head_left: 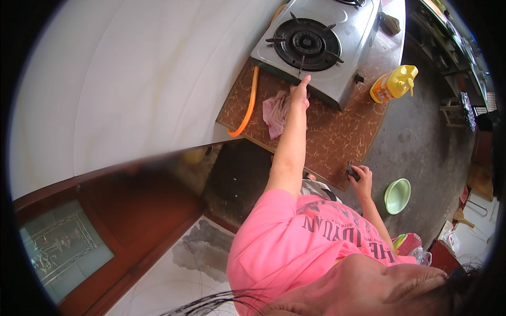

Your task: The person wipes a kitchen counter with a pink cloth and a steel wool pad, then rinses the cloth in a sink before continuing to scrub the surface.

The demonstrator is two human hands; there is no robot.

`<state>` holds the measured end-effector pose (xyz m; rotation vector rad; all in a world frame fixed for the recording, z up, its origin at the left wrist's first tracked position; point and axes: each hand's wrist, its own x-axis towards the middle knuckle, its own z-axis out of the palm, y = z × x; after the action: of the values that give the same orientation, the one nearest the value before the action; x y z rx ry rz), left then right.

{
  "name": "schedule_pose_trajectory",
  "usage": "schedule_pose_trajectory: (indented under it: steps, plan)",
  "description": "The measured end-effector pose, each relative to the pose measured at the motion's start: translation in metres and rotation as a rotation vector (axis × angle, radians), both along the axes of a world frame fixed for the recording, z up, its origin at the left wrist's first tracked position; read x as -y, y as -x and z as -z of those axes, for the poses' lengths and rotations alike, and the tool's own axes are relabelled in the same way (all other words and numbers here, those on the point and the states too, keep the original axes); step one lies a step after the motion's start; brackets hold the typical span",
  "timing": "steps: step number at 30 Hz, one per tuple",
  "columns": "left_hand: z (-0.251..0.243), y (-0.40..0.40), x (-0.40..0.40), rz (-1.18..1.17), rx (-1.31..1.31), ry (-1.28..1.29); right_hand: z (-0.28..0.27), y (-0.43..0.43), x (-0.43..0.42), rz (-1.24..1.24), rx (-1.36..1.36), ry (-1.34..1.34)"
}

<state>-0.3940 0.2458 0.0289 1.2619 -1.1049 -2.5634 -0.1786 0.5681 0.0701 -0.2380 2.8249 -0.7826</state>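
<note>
My left hand is at the near edge of a steel gas stove, its thumb over the top rim and the other fingers mostly hidden at the stove's side. Beside that wrist a crumpled pink cloth lies on the brown marbled countertop, partly behind my forearm. A dark metal scouring pad is between the fingers of my right hand, at the counter's right edge. The stove's black burner bears a pan support with several prongs.
An orange gas hose curves along the counter's left side. A yellow pump bottle stands near the right edge; a dark lump sits beyond the stove. On the right are a pale green basin and a stool. A white wall bounds the left.
</note>
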Motion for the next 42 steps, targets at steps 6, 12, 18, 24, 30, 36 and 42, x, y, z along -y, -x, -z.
schedule_pose_trajectory:
  steps: [6,12,18,24,30,36,42]
  plan:
    - [0.015,-0.016,-0.022,-0.001,-0.074,0.030,-0.003,-0.002,0.012,0.009,-0.012,0.011]
    - [-0.020,-0.105,-0.016,0.309,0.004,1.593,-0.006,0.047,0.031,-0.027,-0.113,0.078]
    - [0.026,-0.111,0.065,0.126,-0.011,1.476,0.029,0.075,0.048,-0.043,0.084,-0.063]
    - [-0.005,-0.064,0.086,0.034,-0.034,1.497,0.042,0.071,0.048,-0.041,0.066,-0.151]
    - [0.003,-0.078,0.021,0.552,-0.045,1.746,0.038,0.070,0.050,-0.042,0.071,-0.166]
    - [-0.001,-0.050,0.080,-0.214,-0.223,0.829,0.036,0.071,0.046,-0.040,0.070,-0.153]
    - [0.042,-0.001,0.058,-0.442,-0.242,0.935,0.036,0.078,0.052,-0.082,0.097,-0.086]
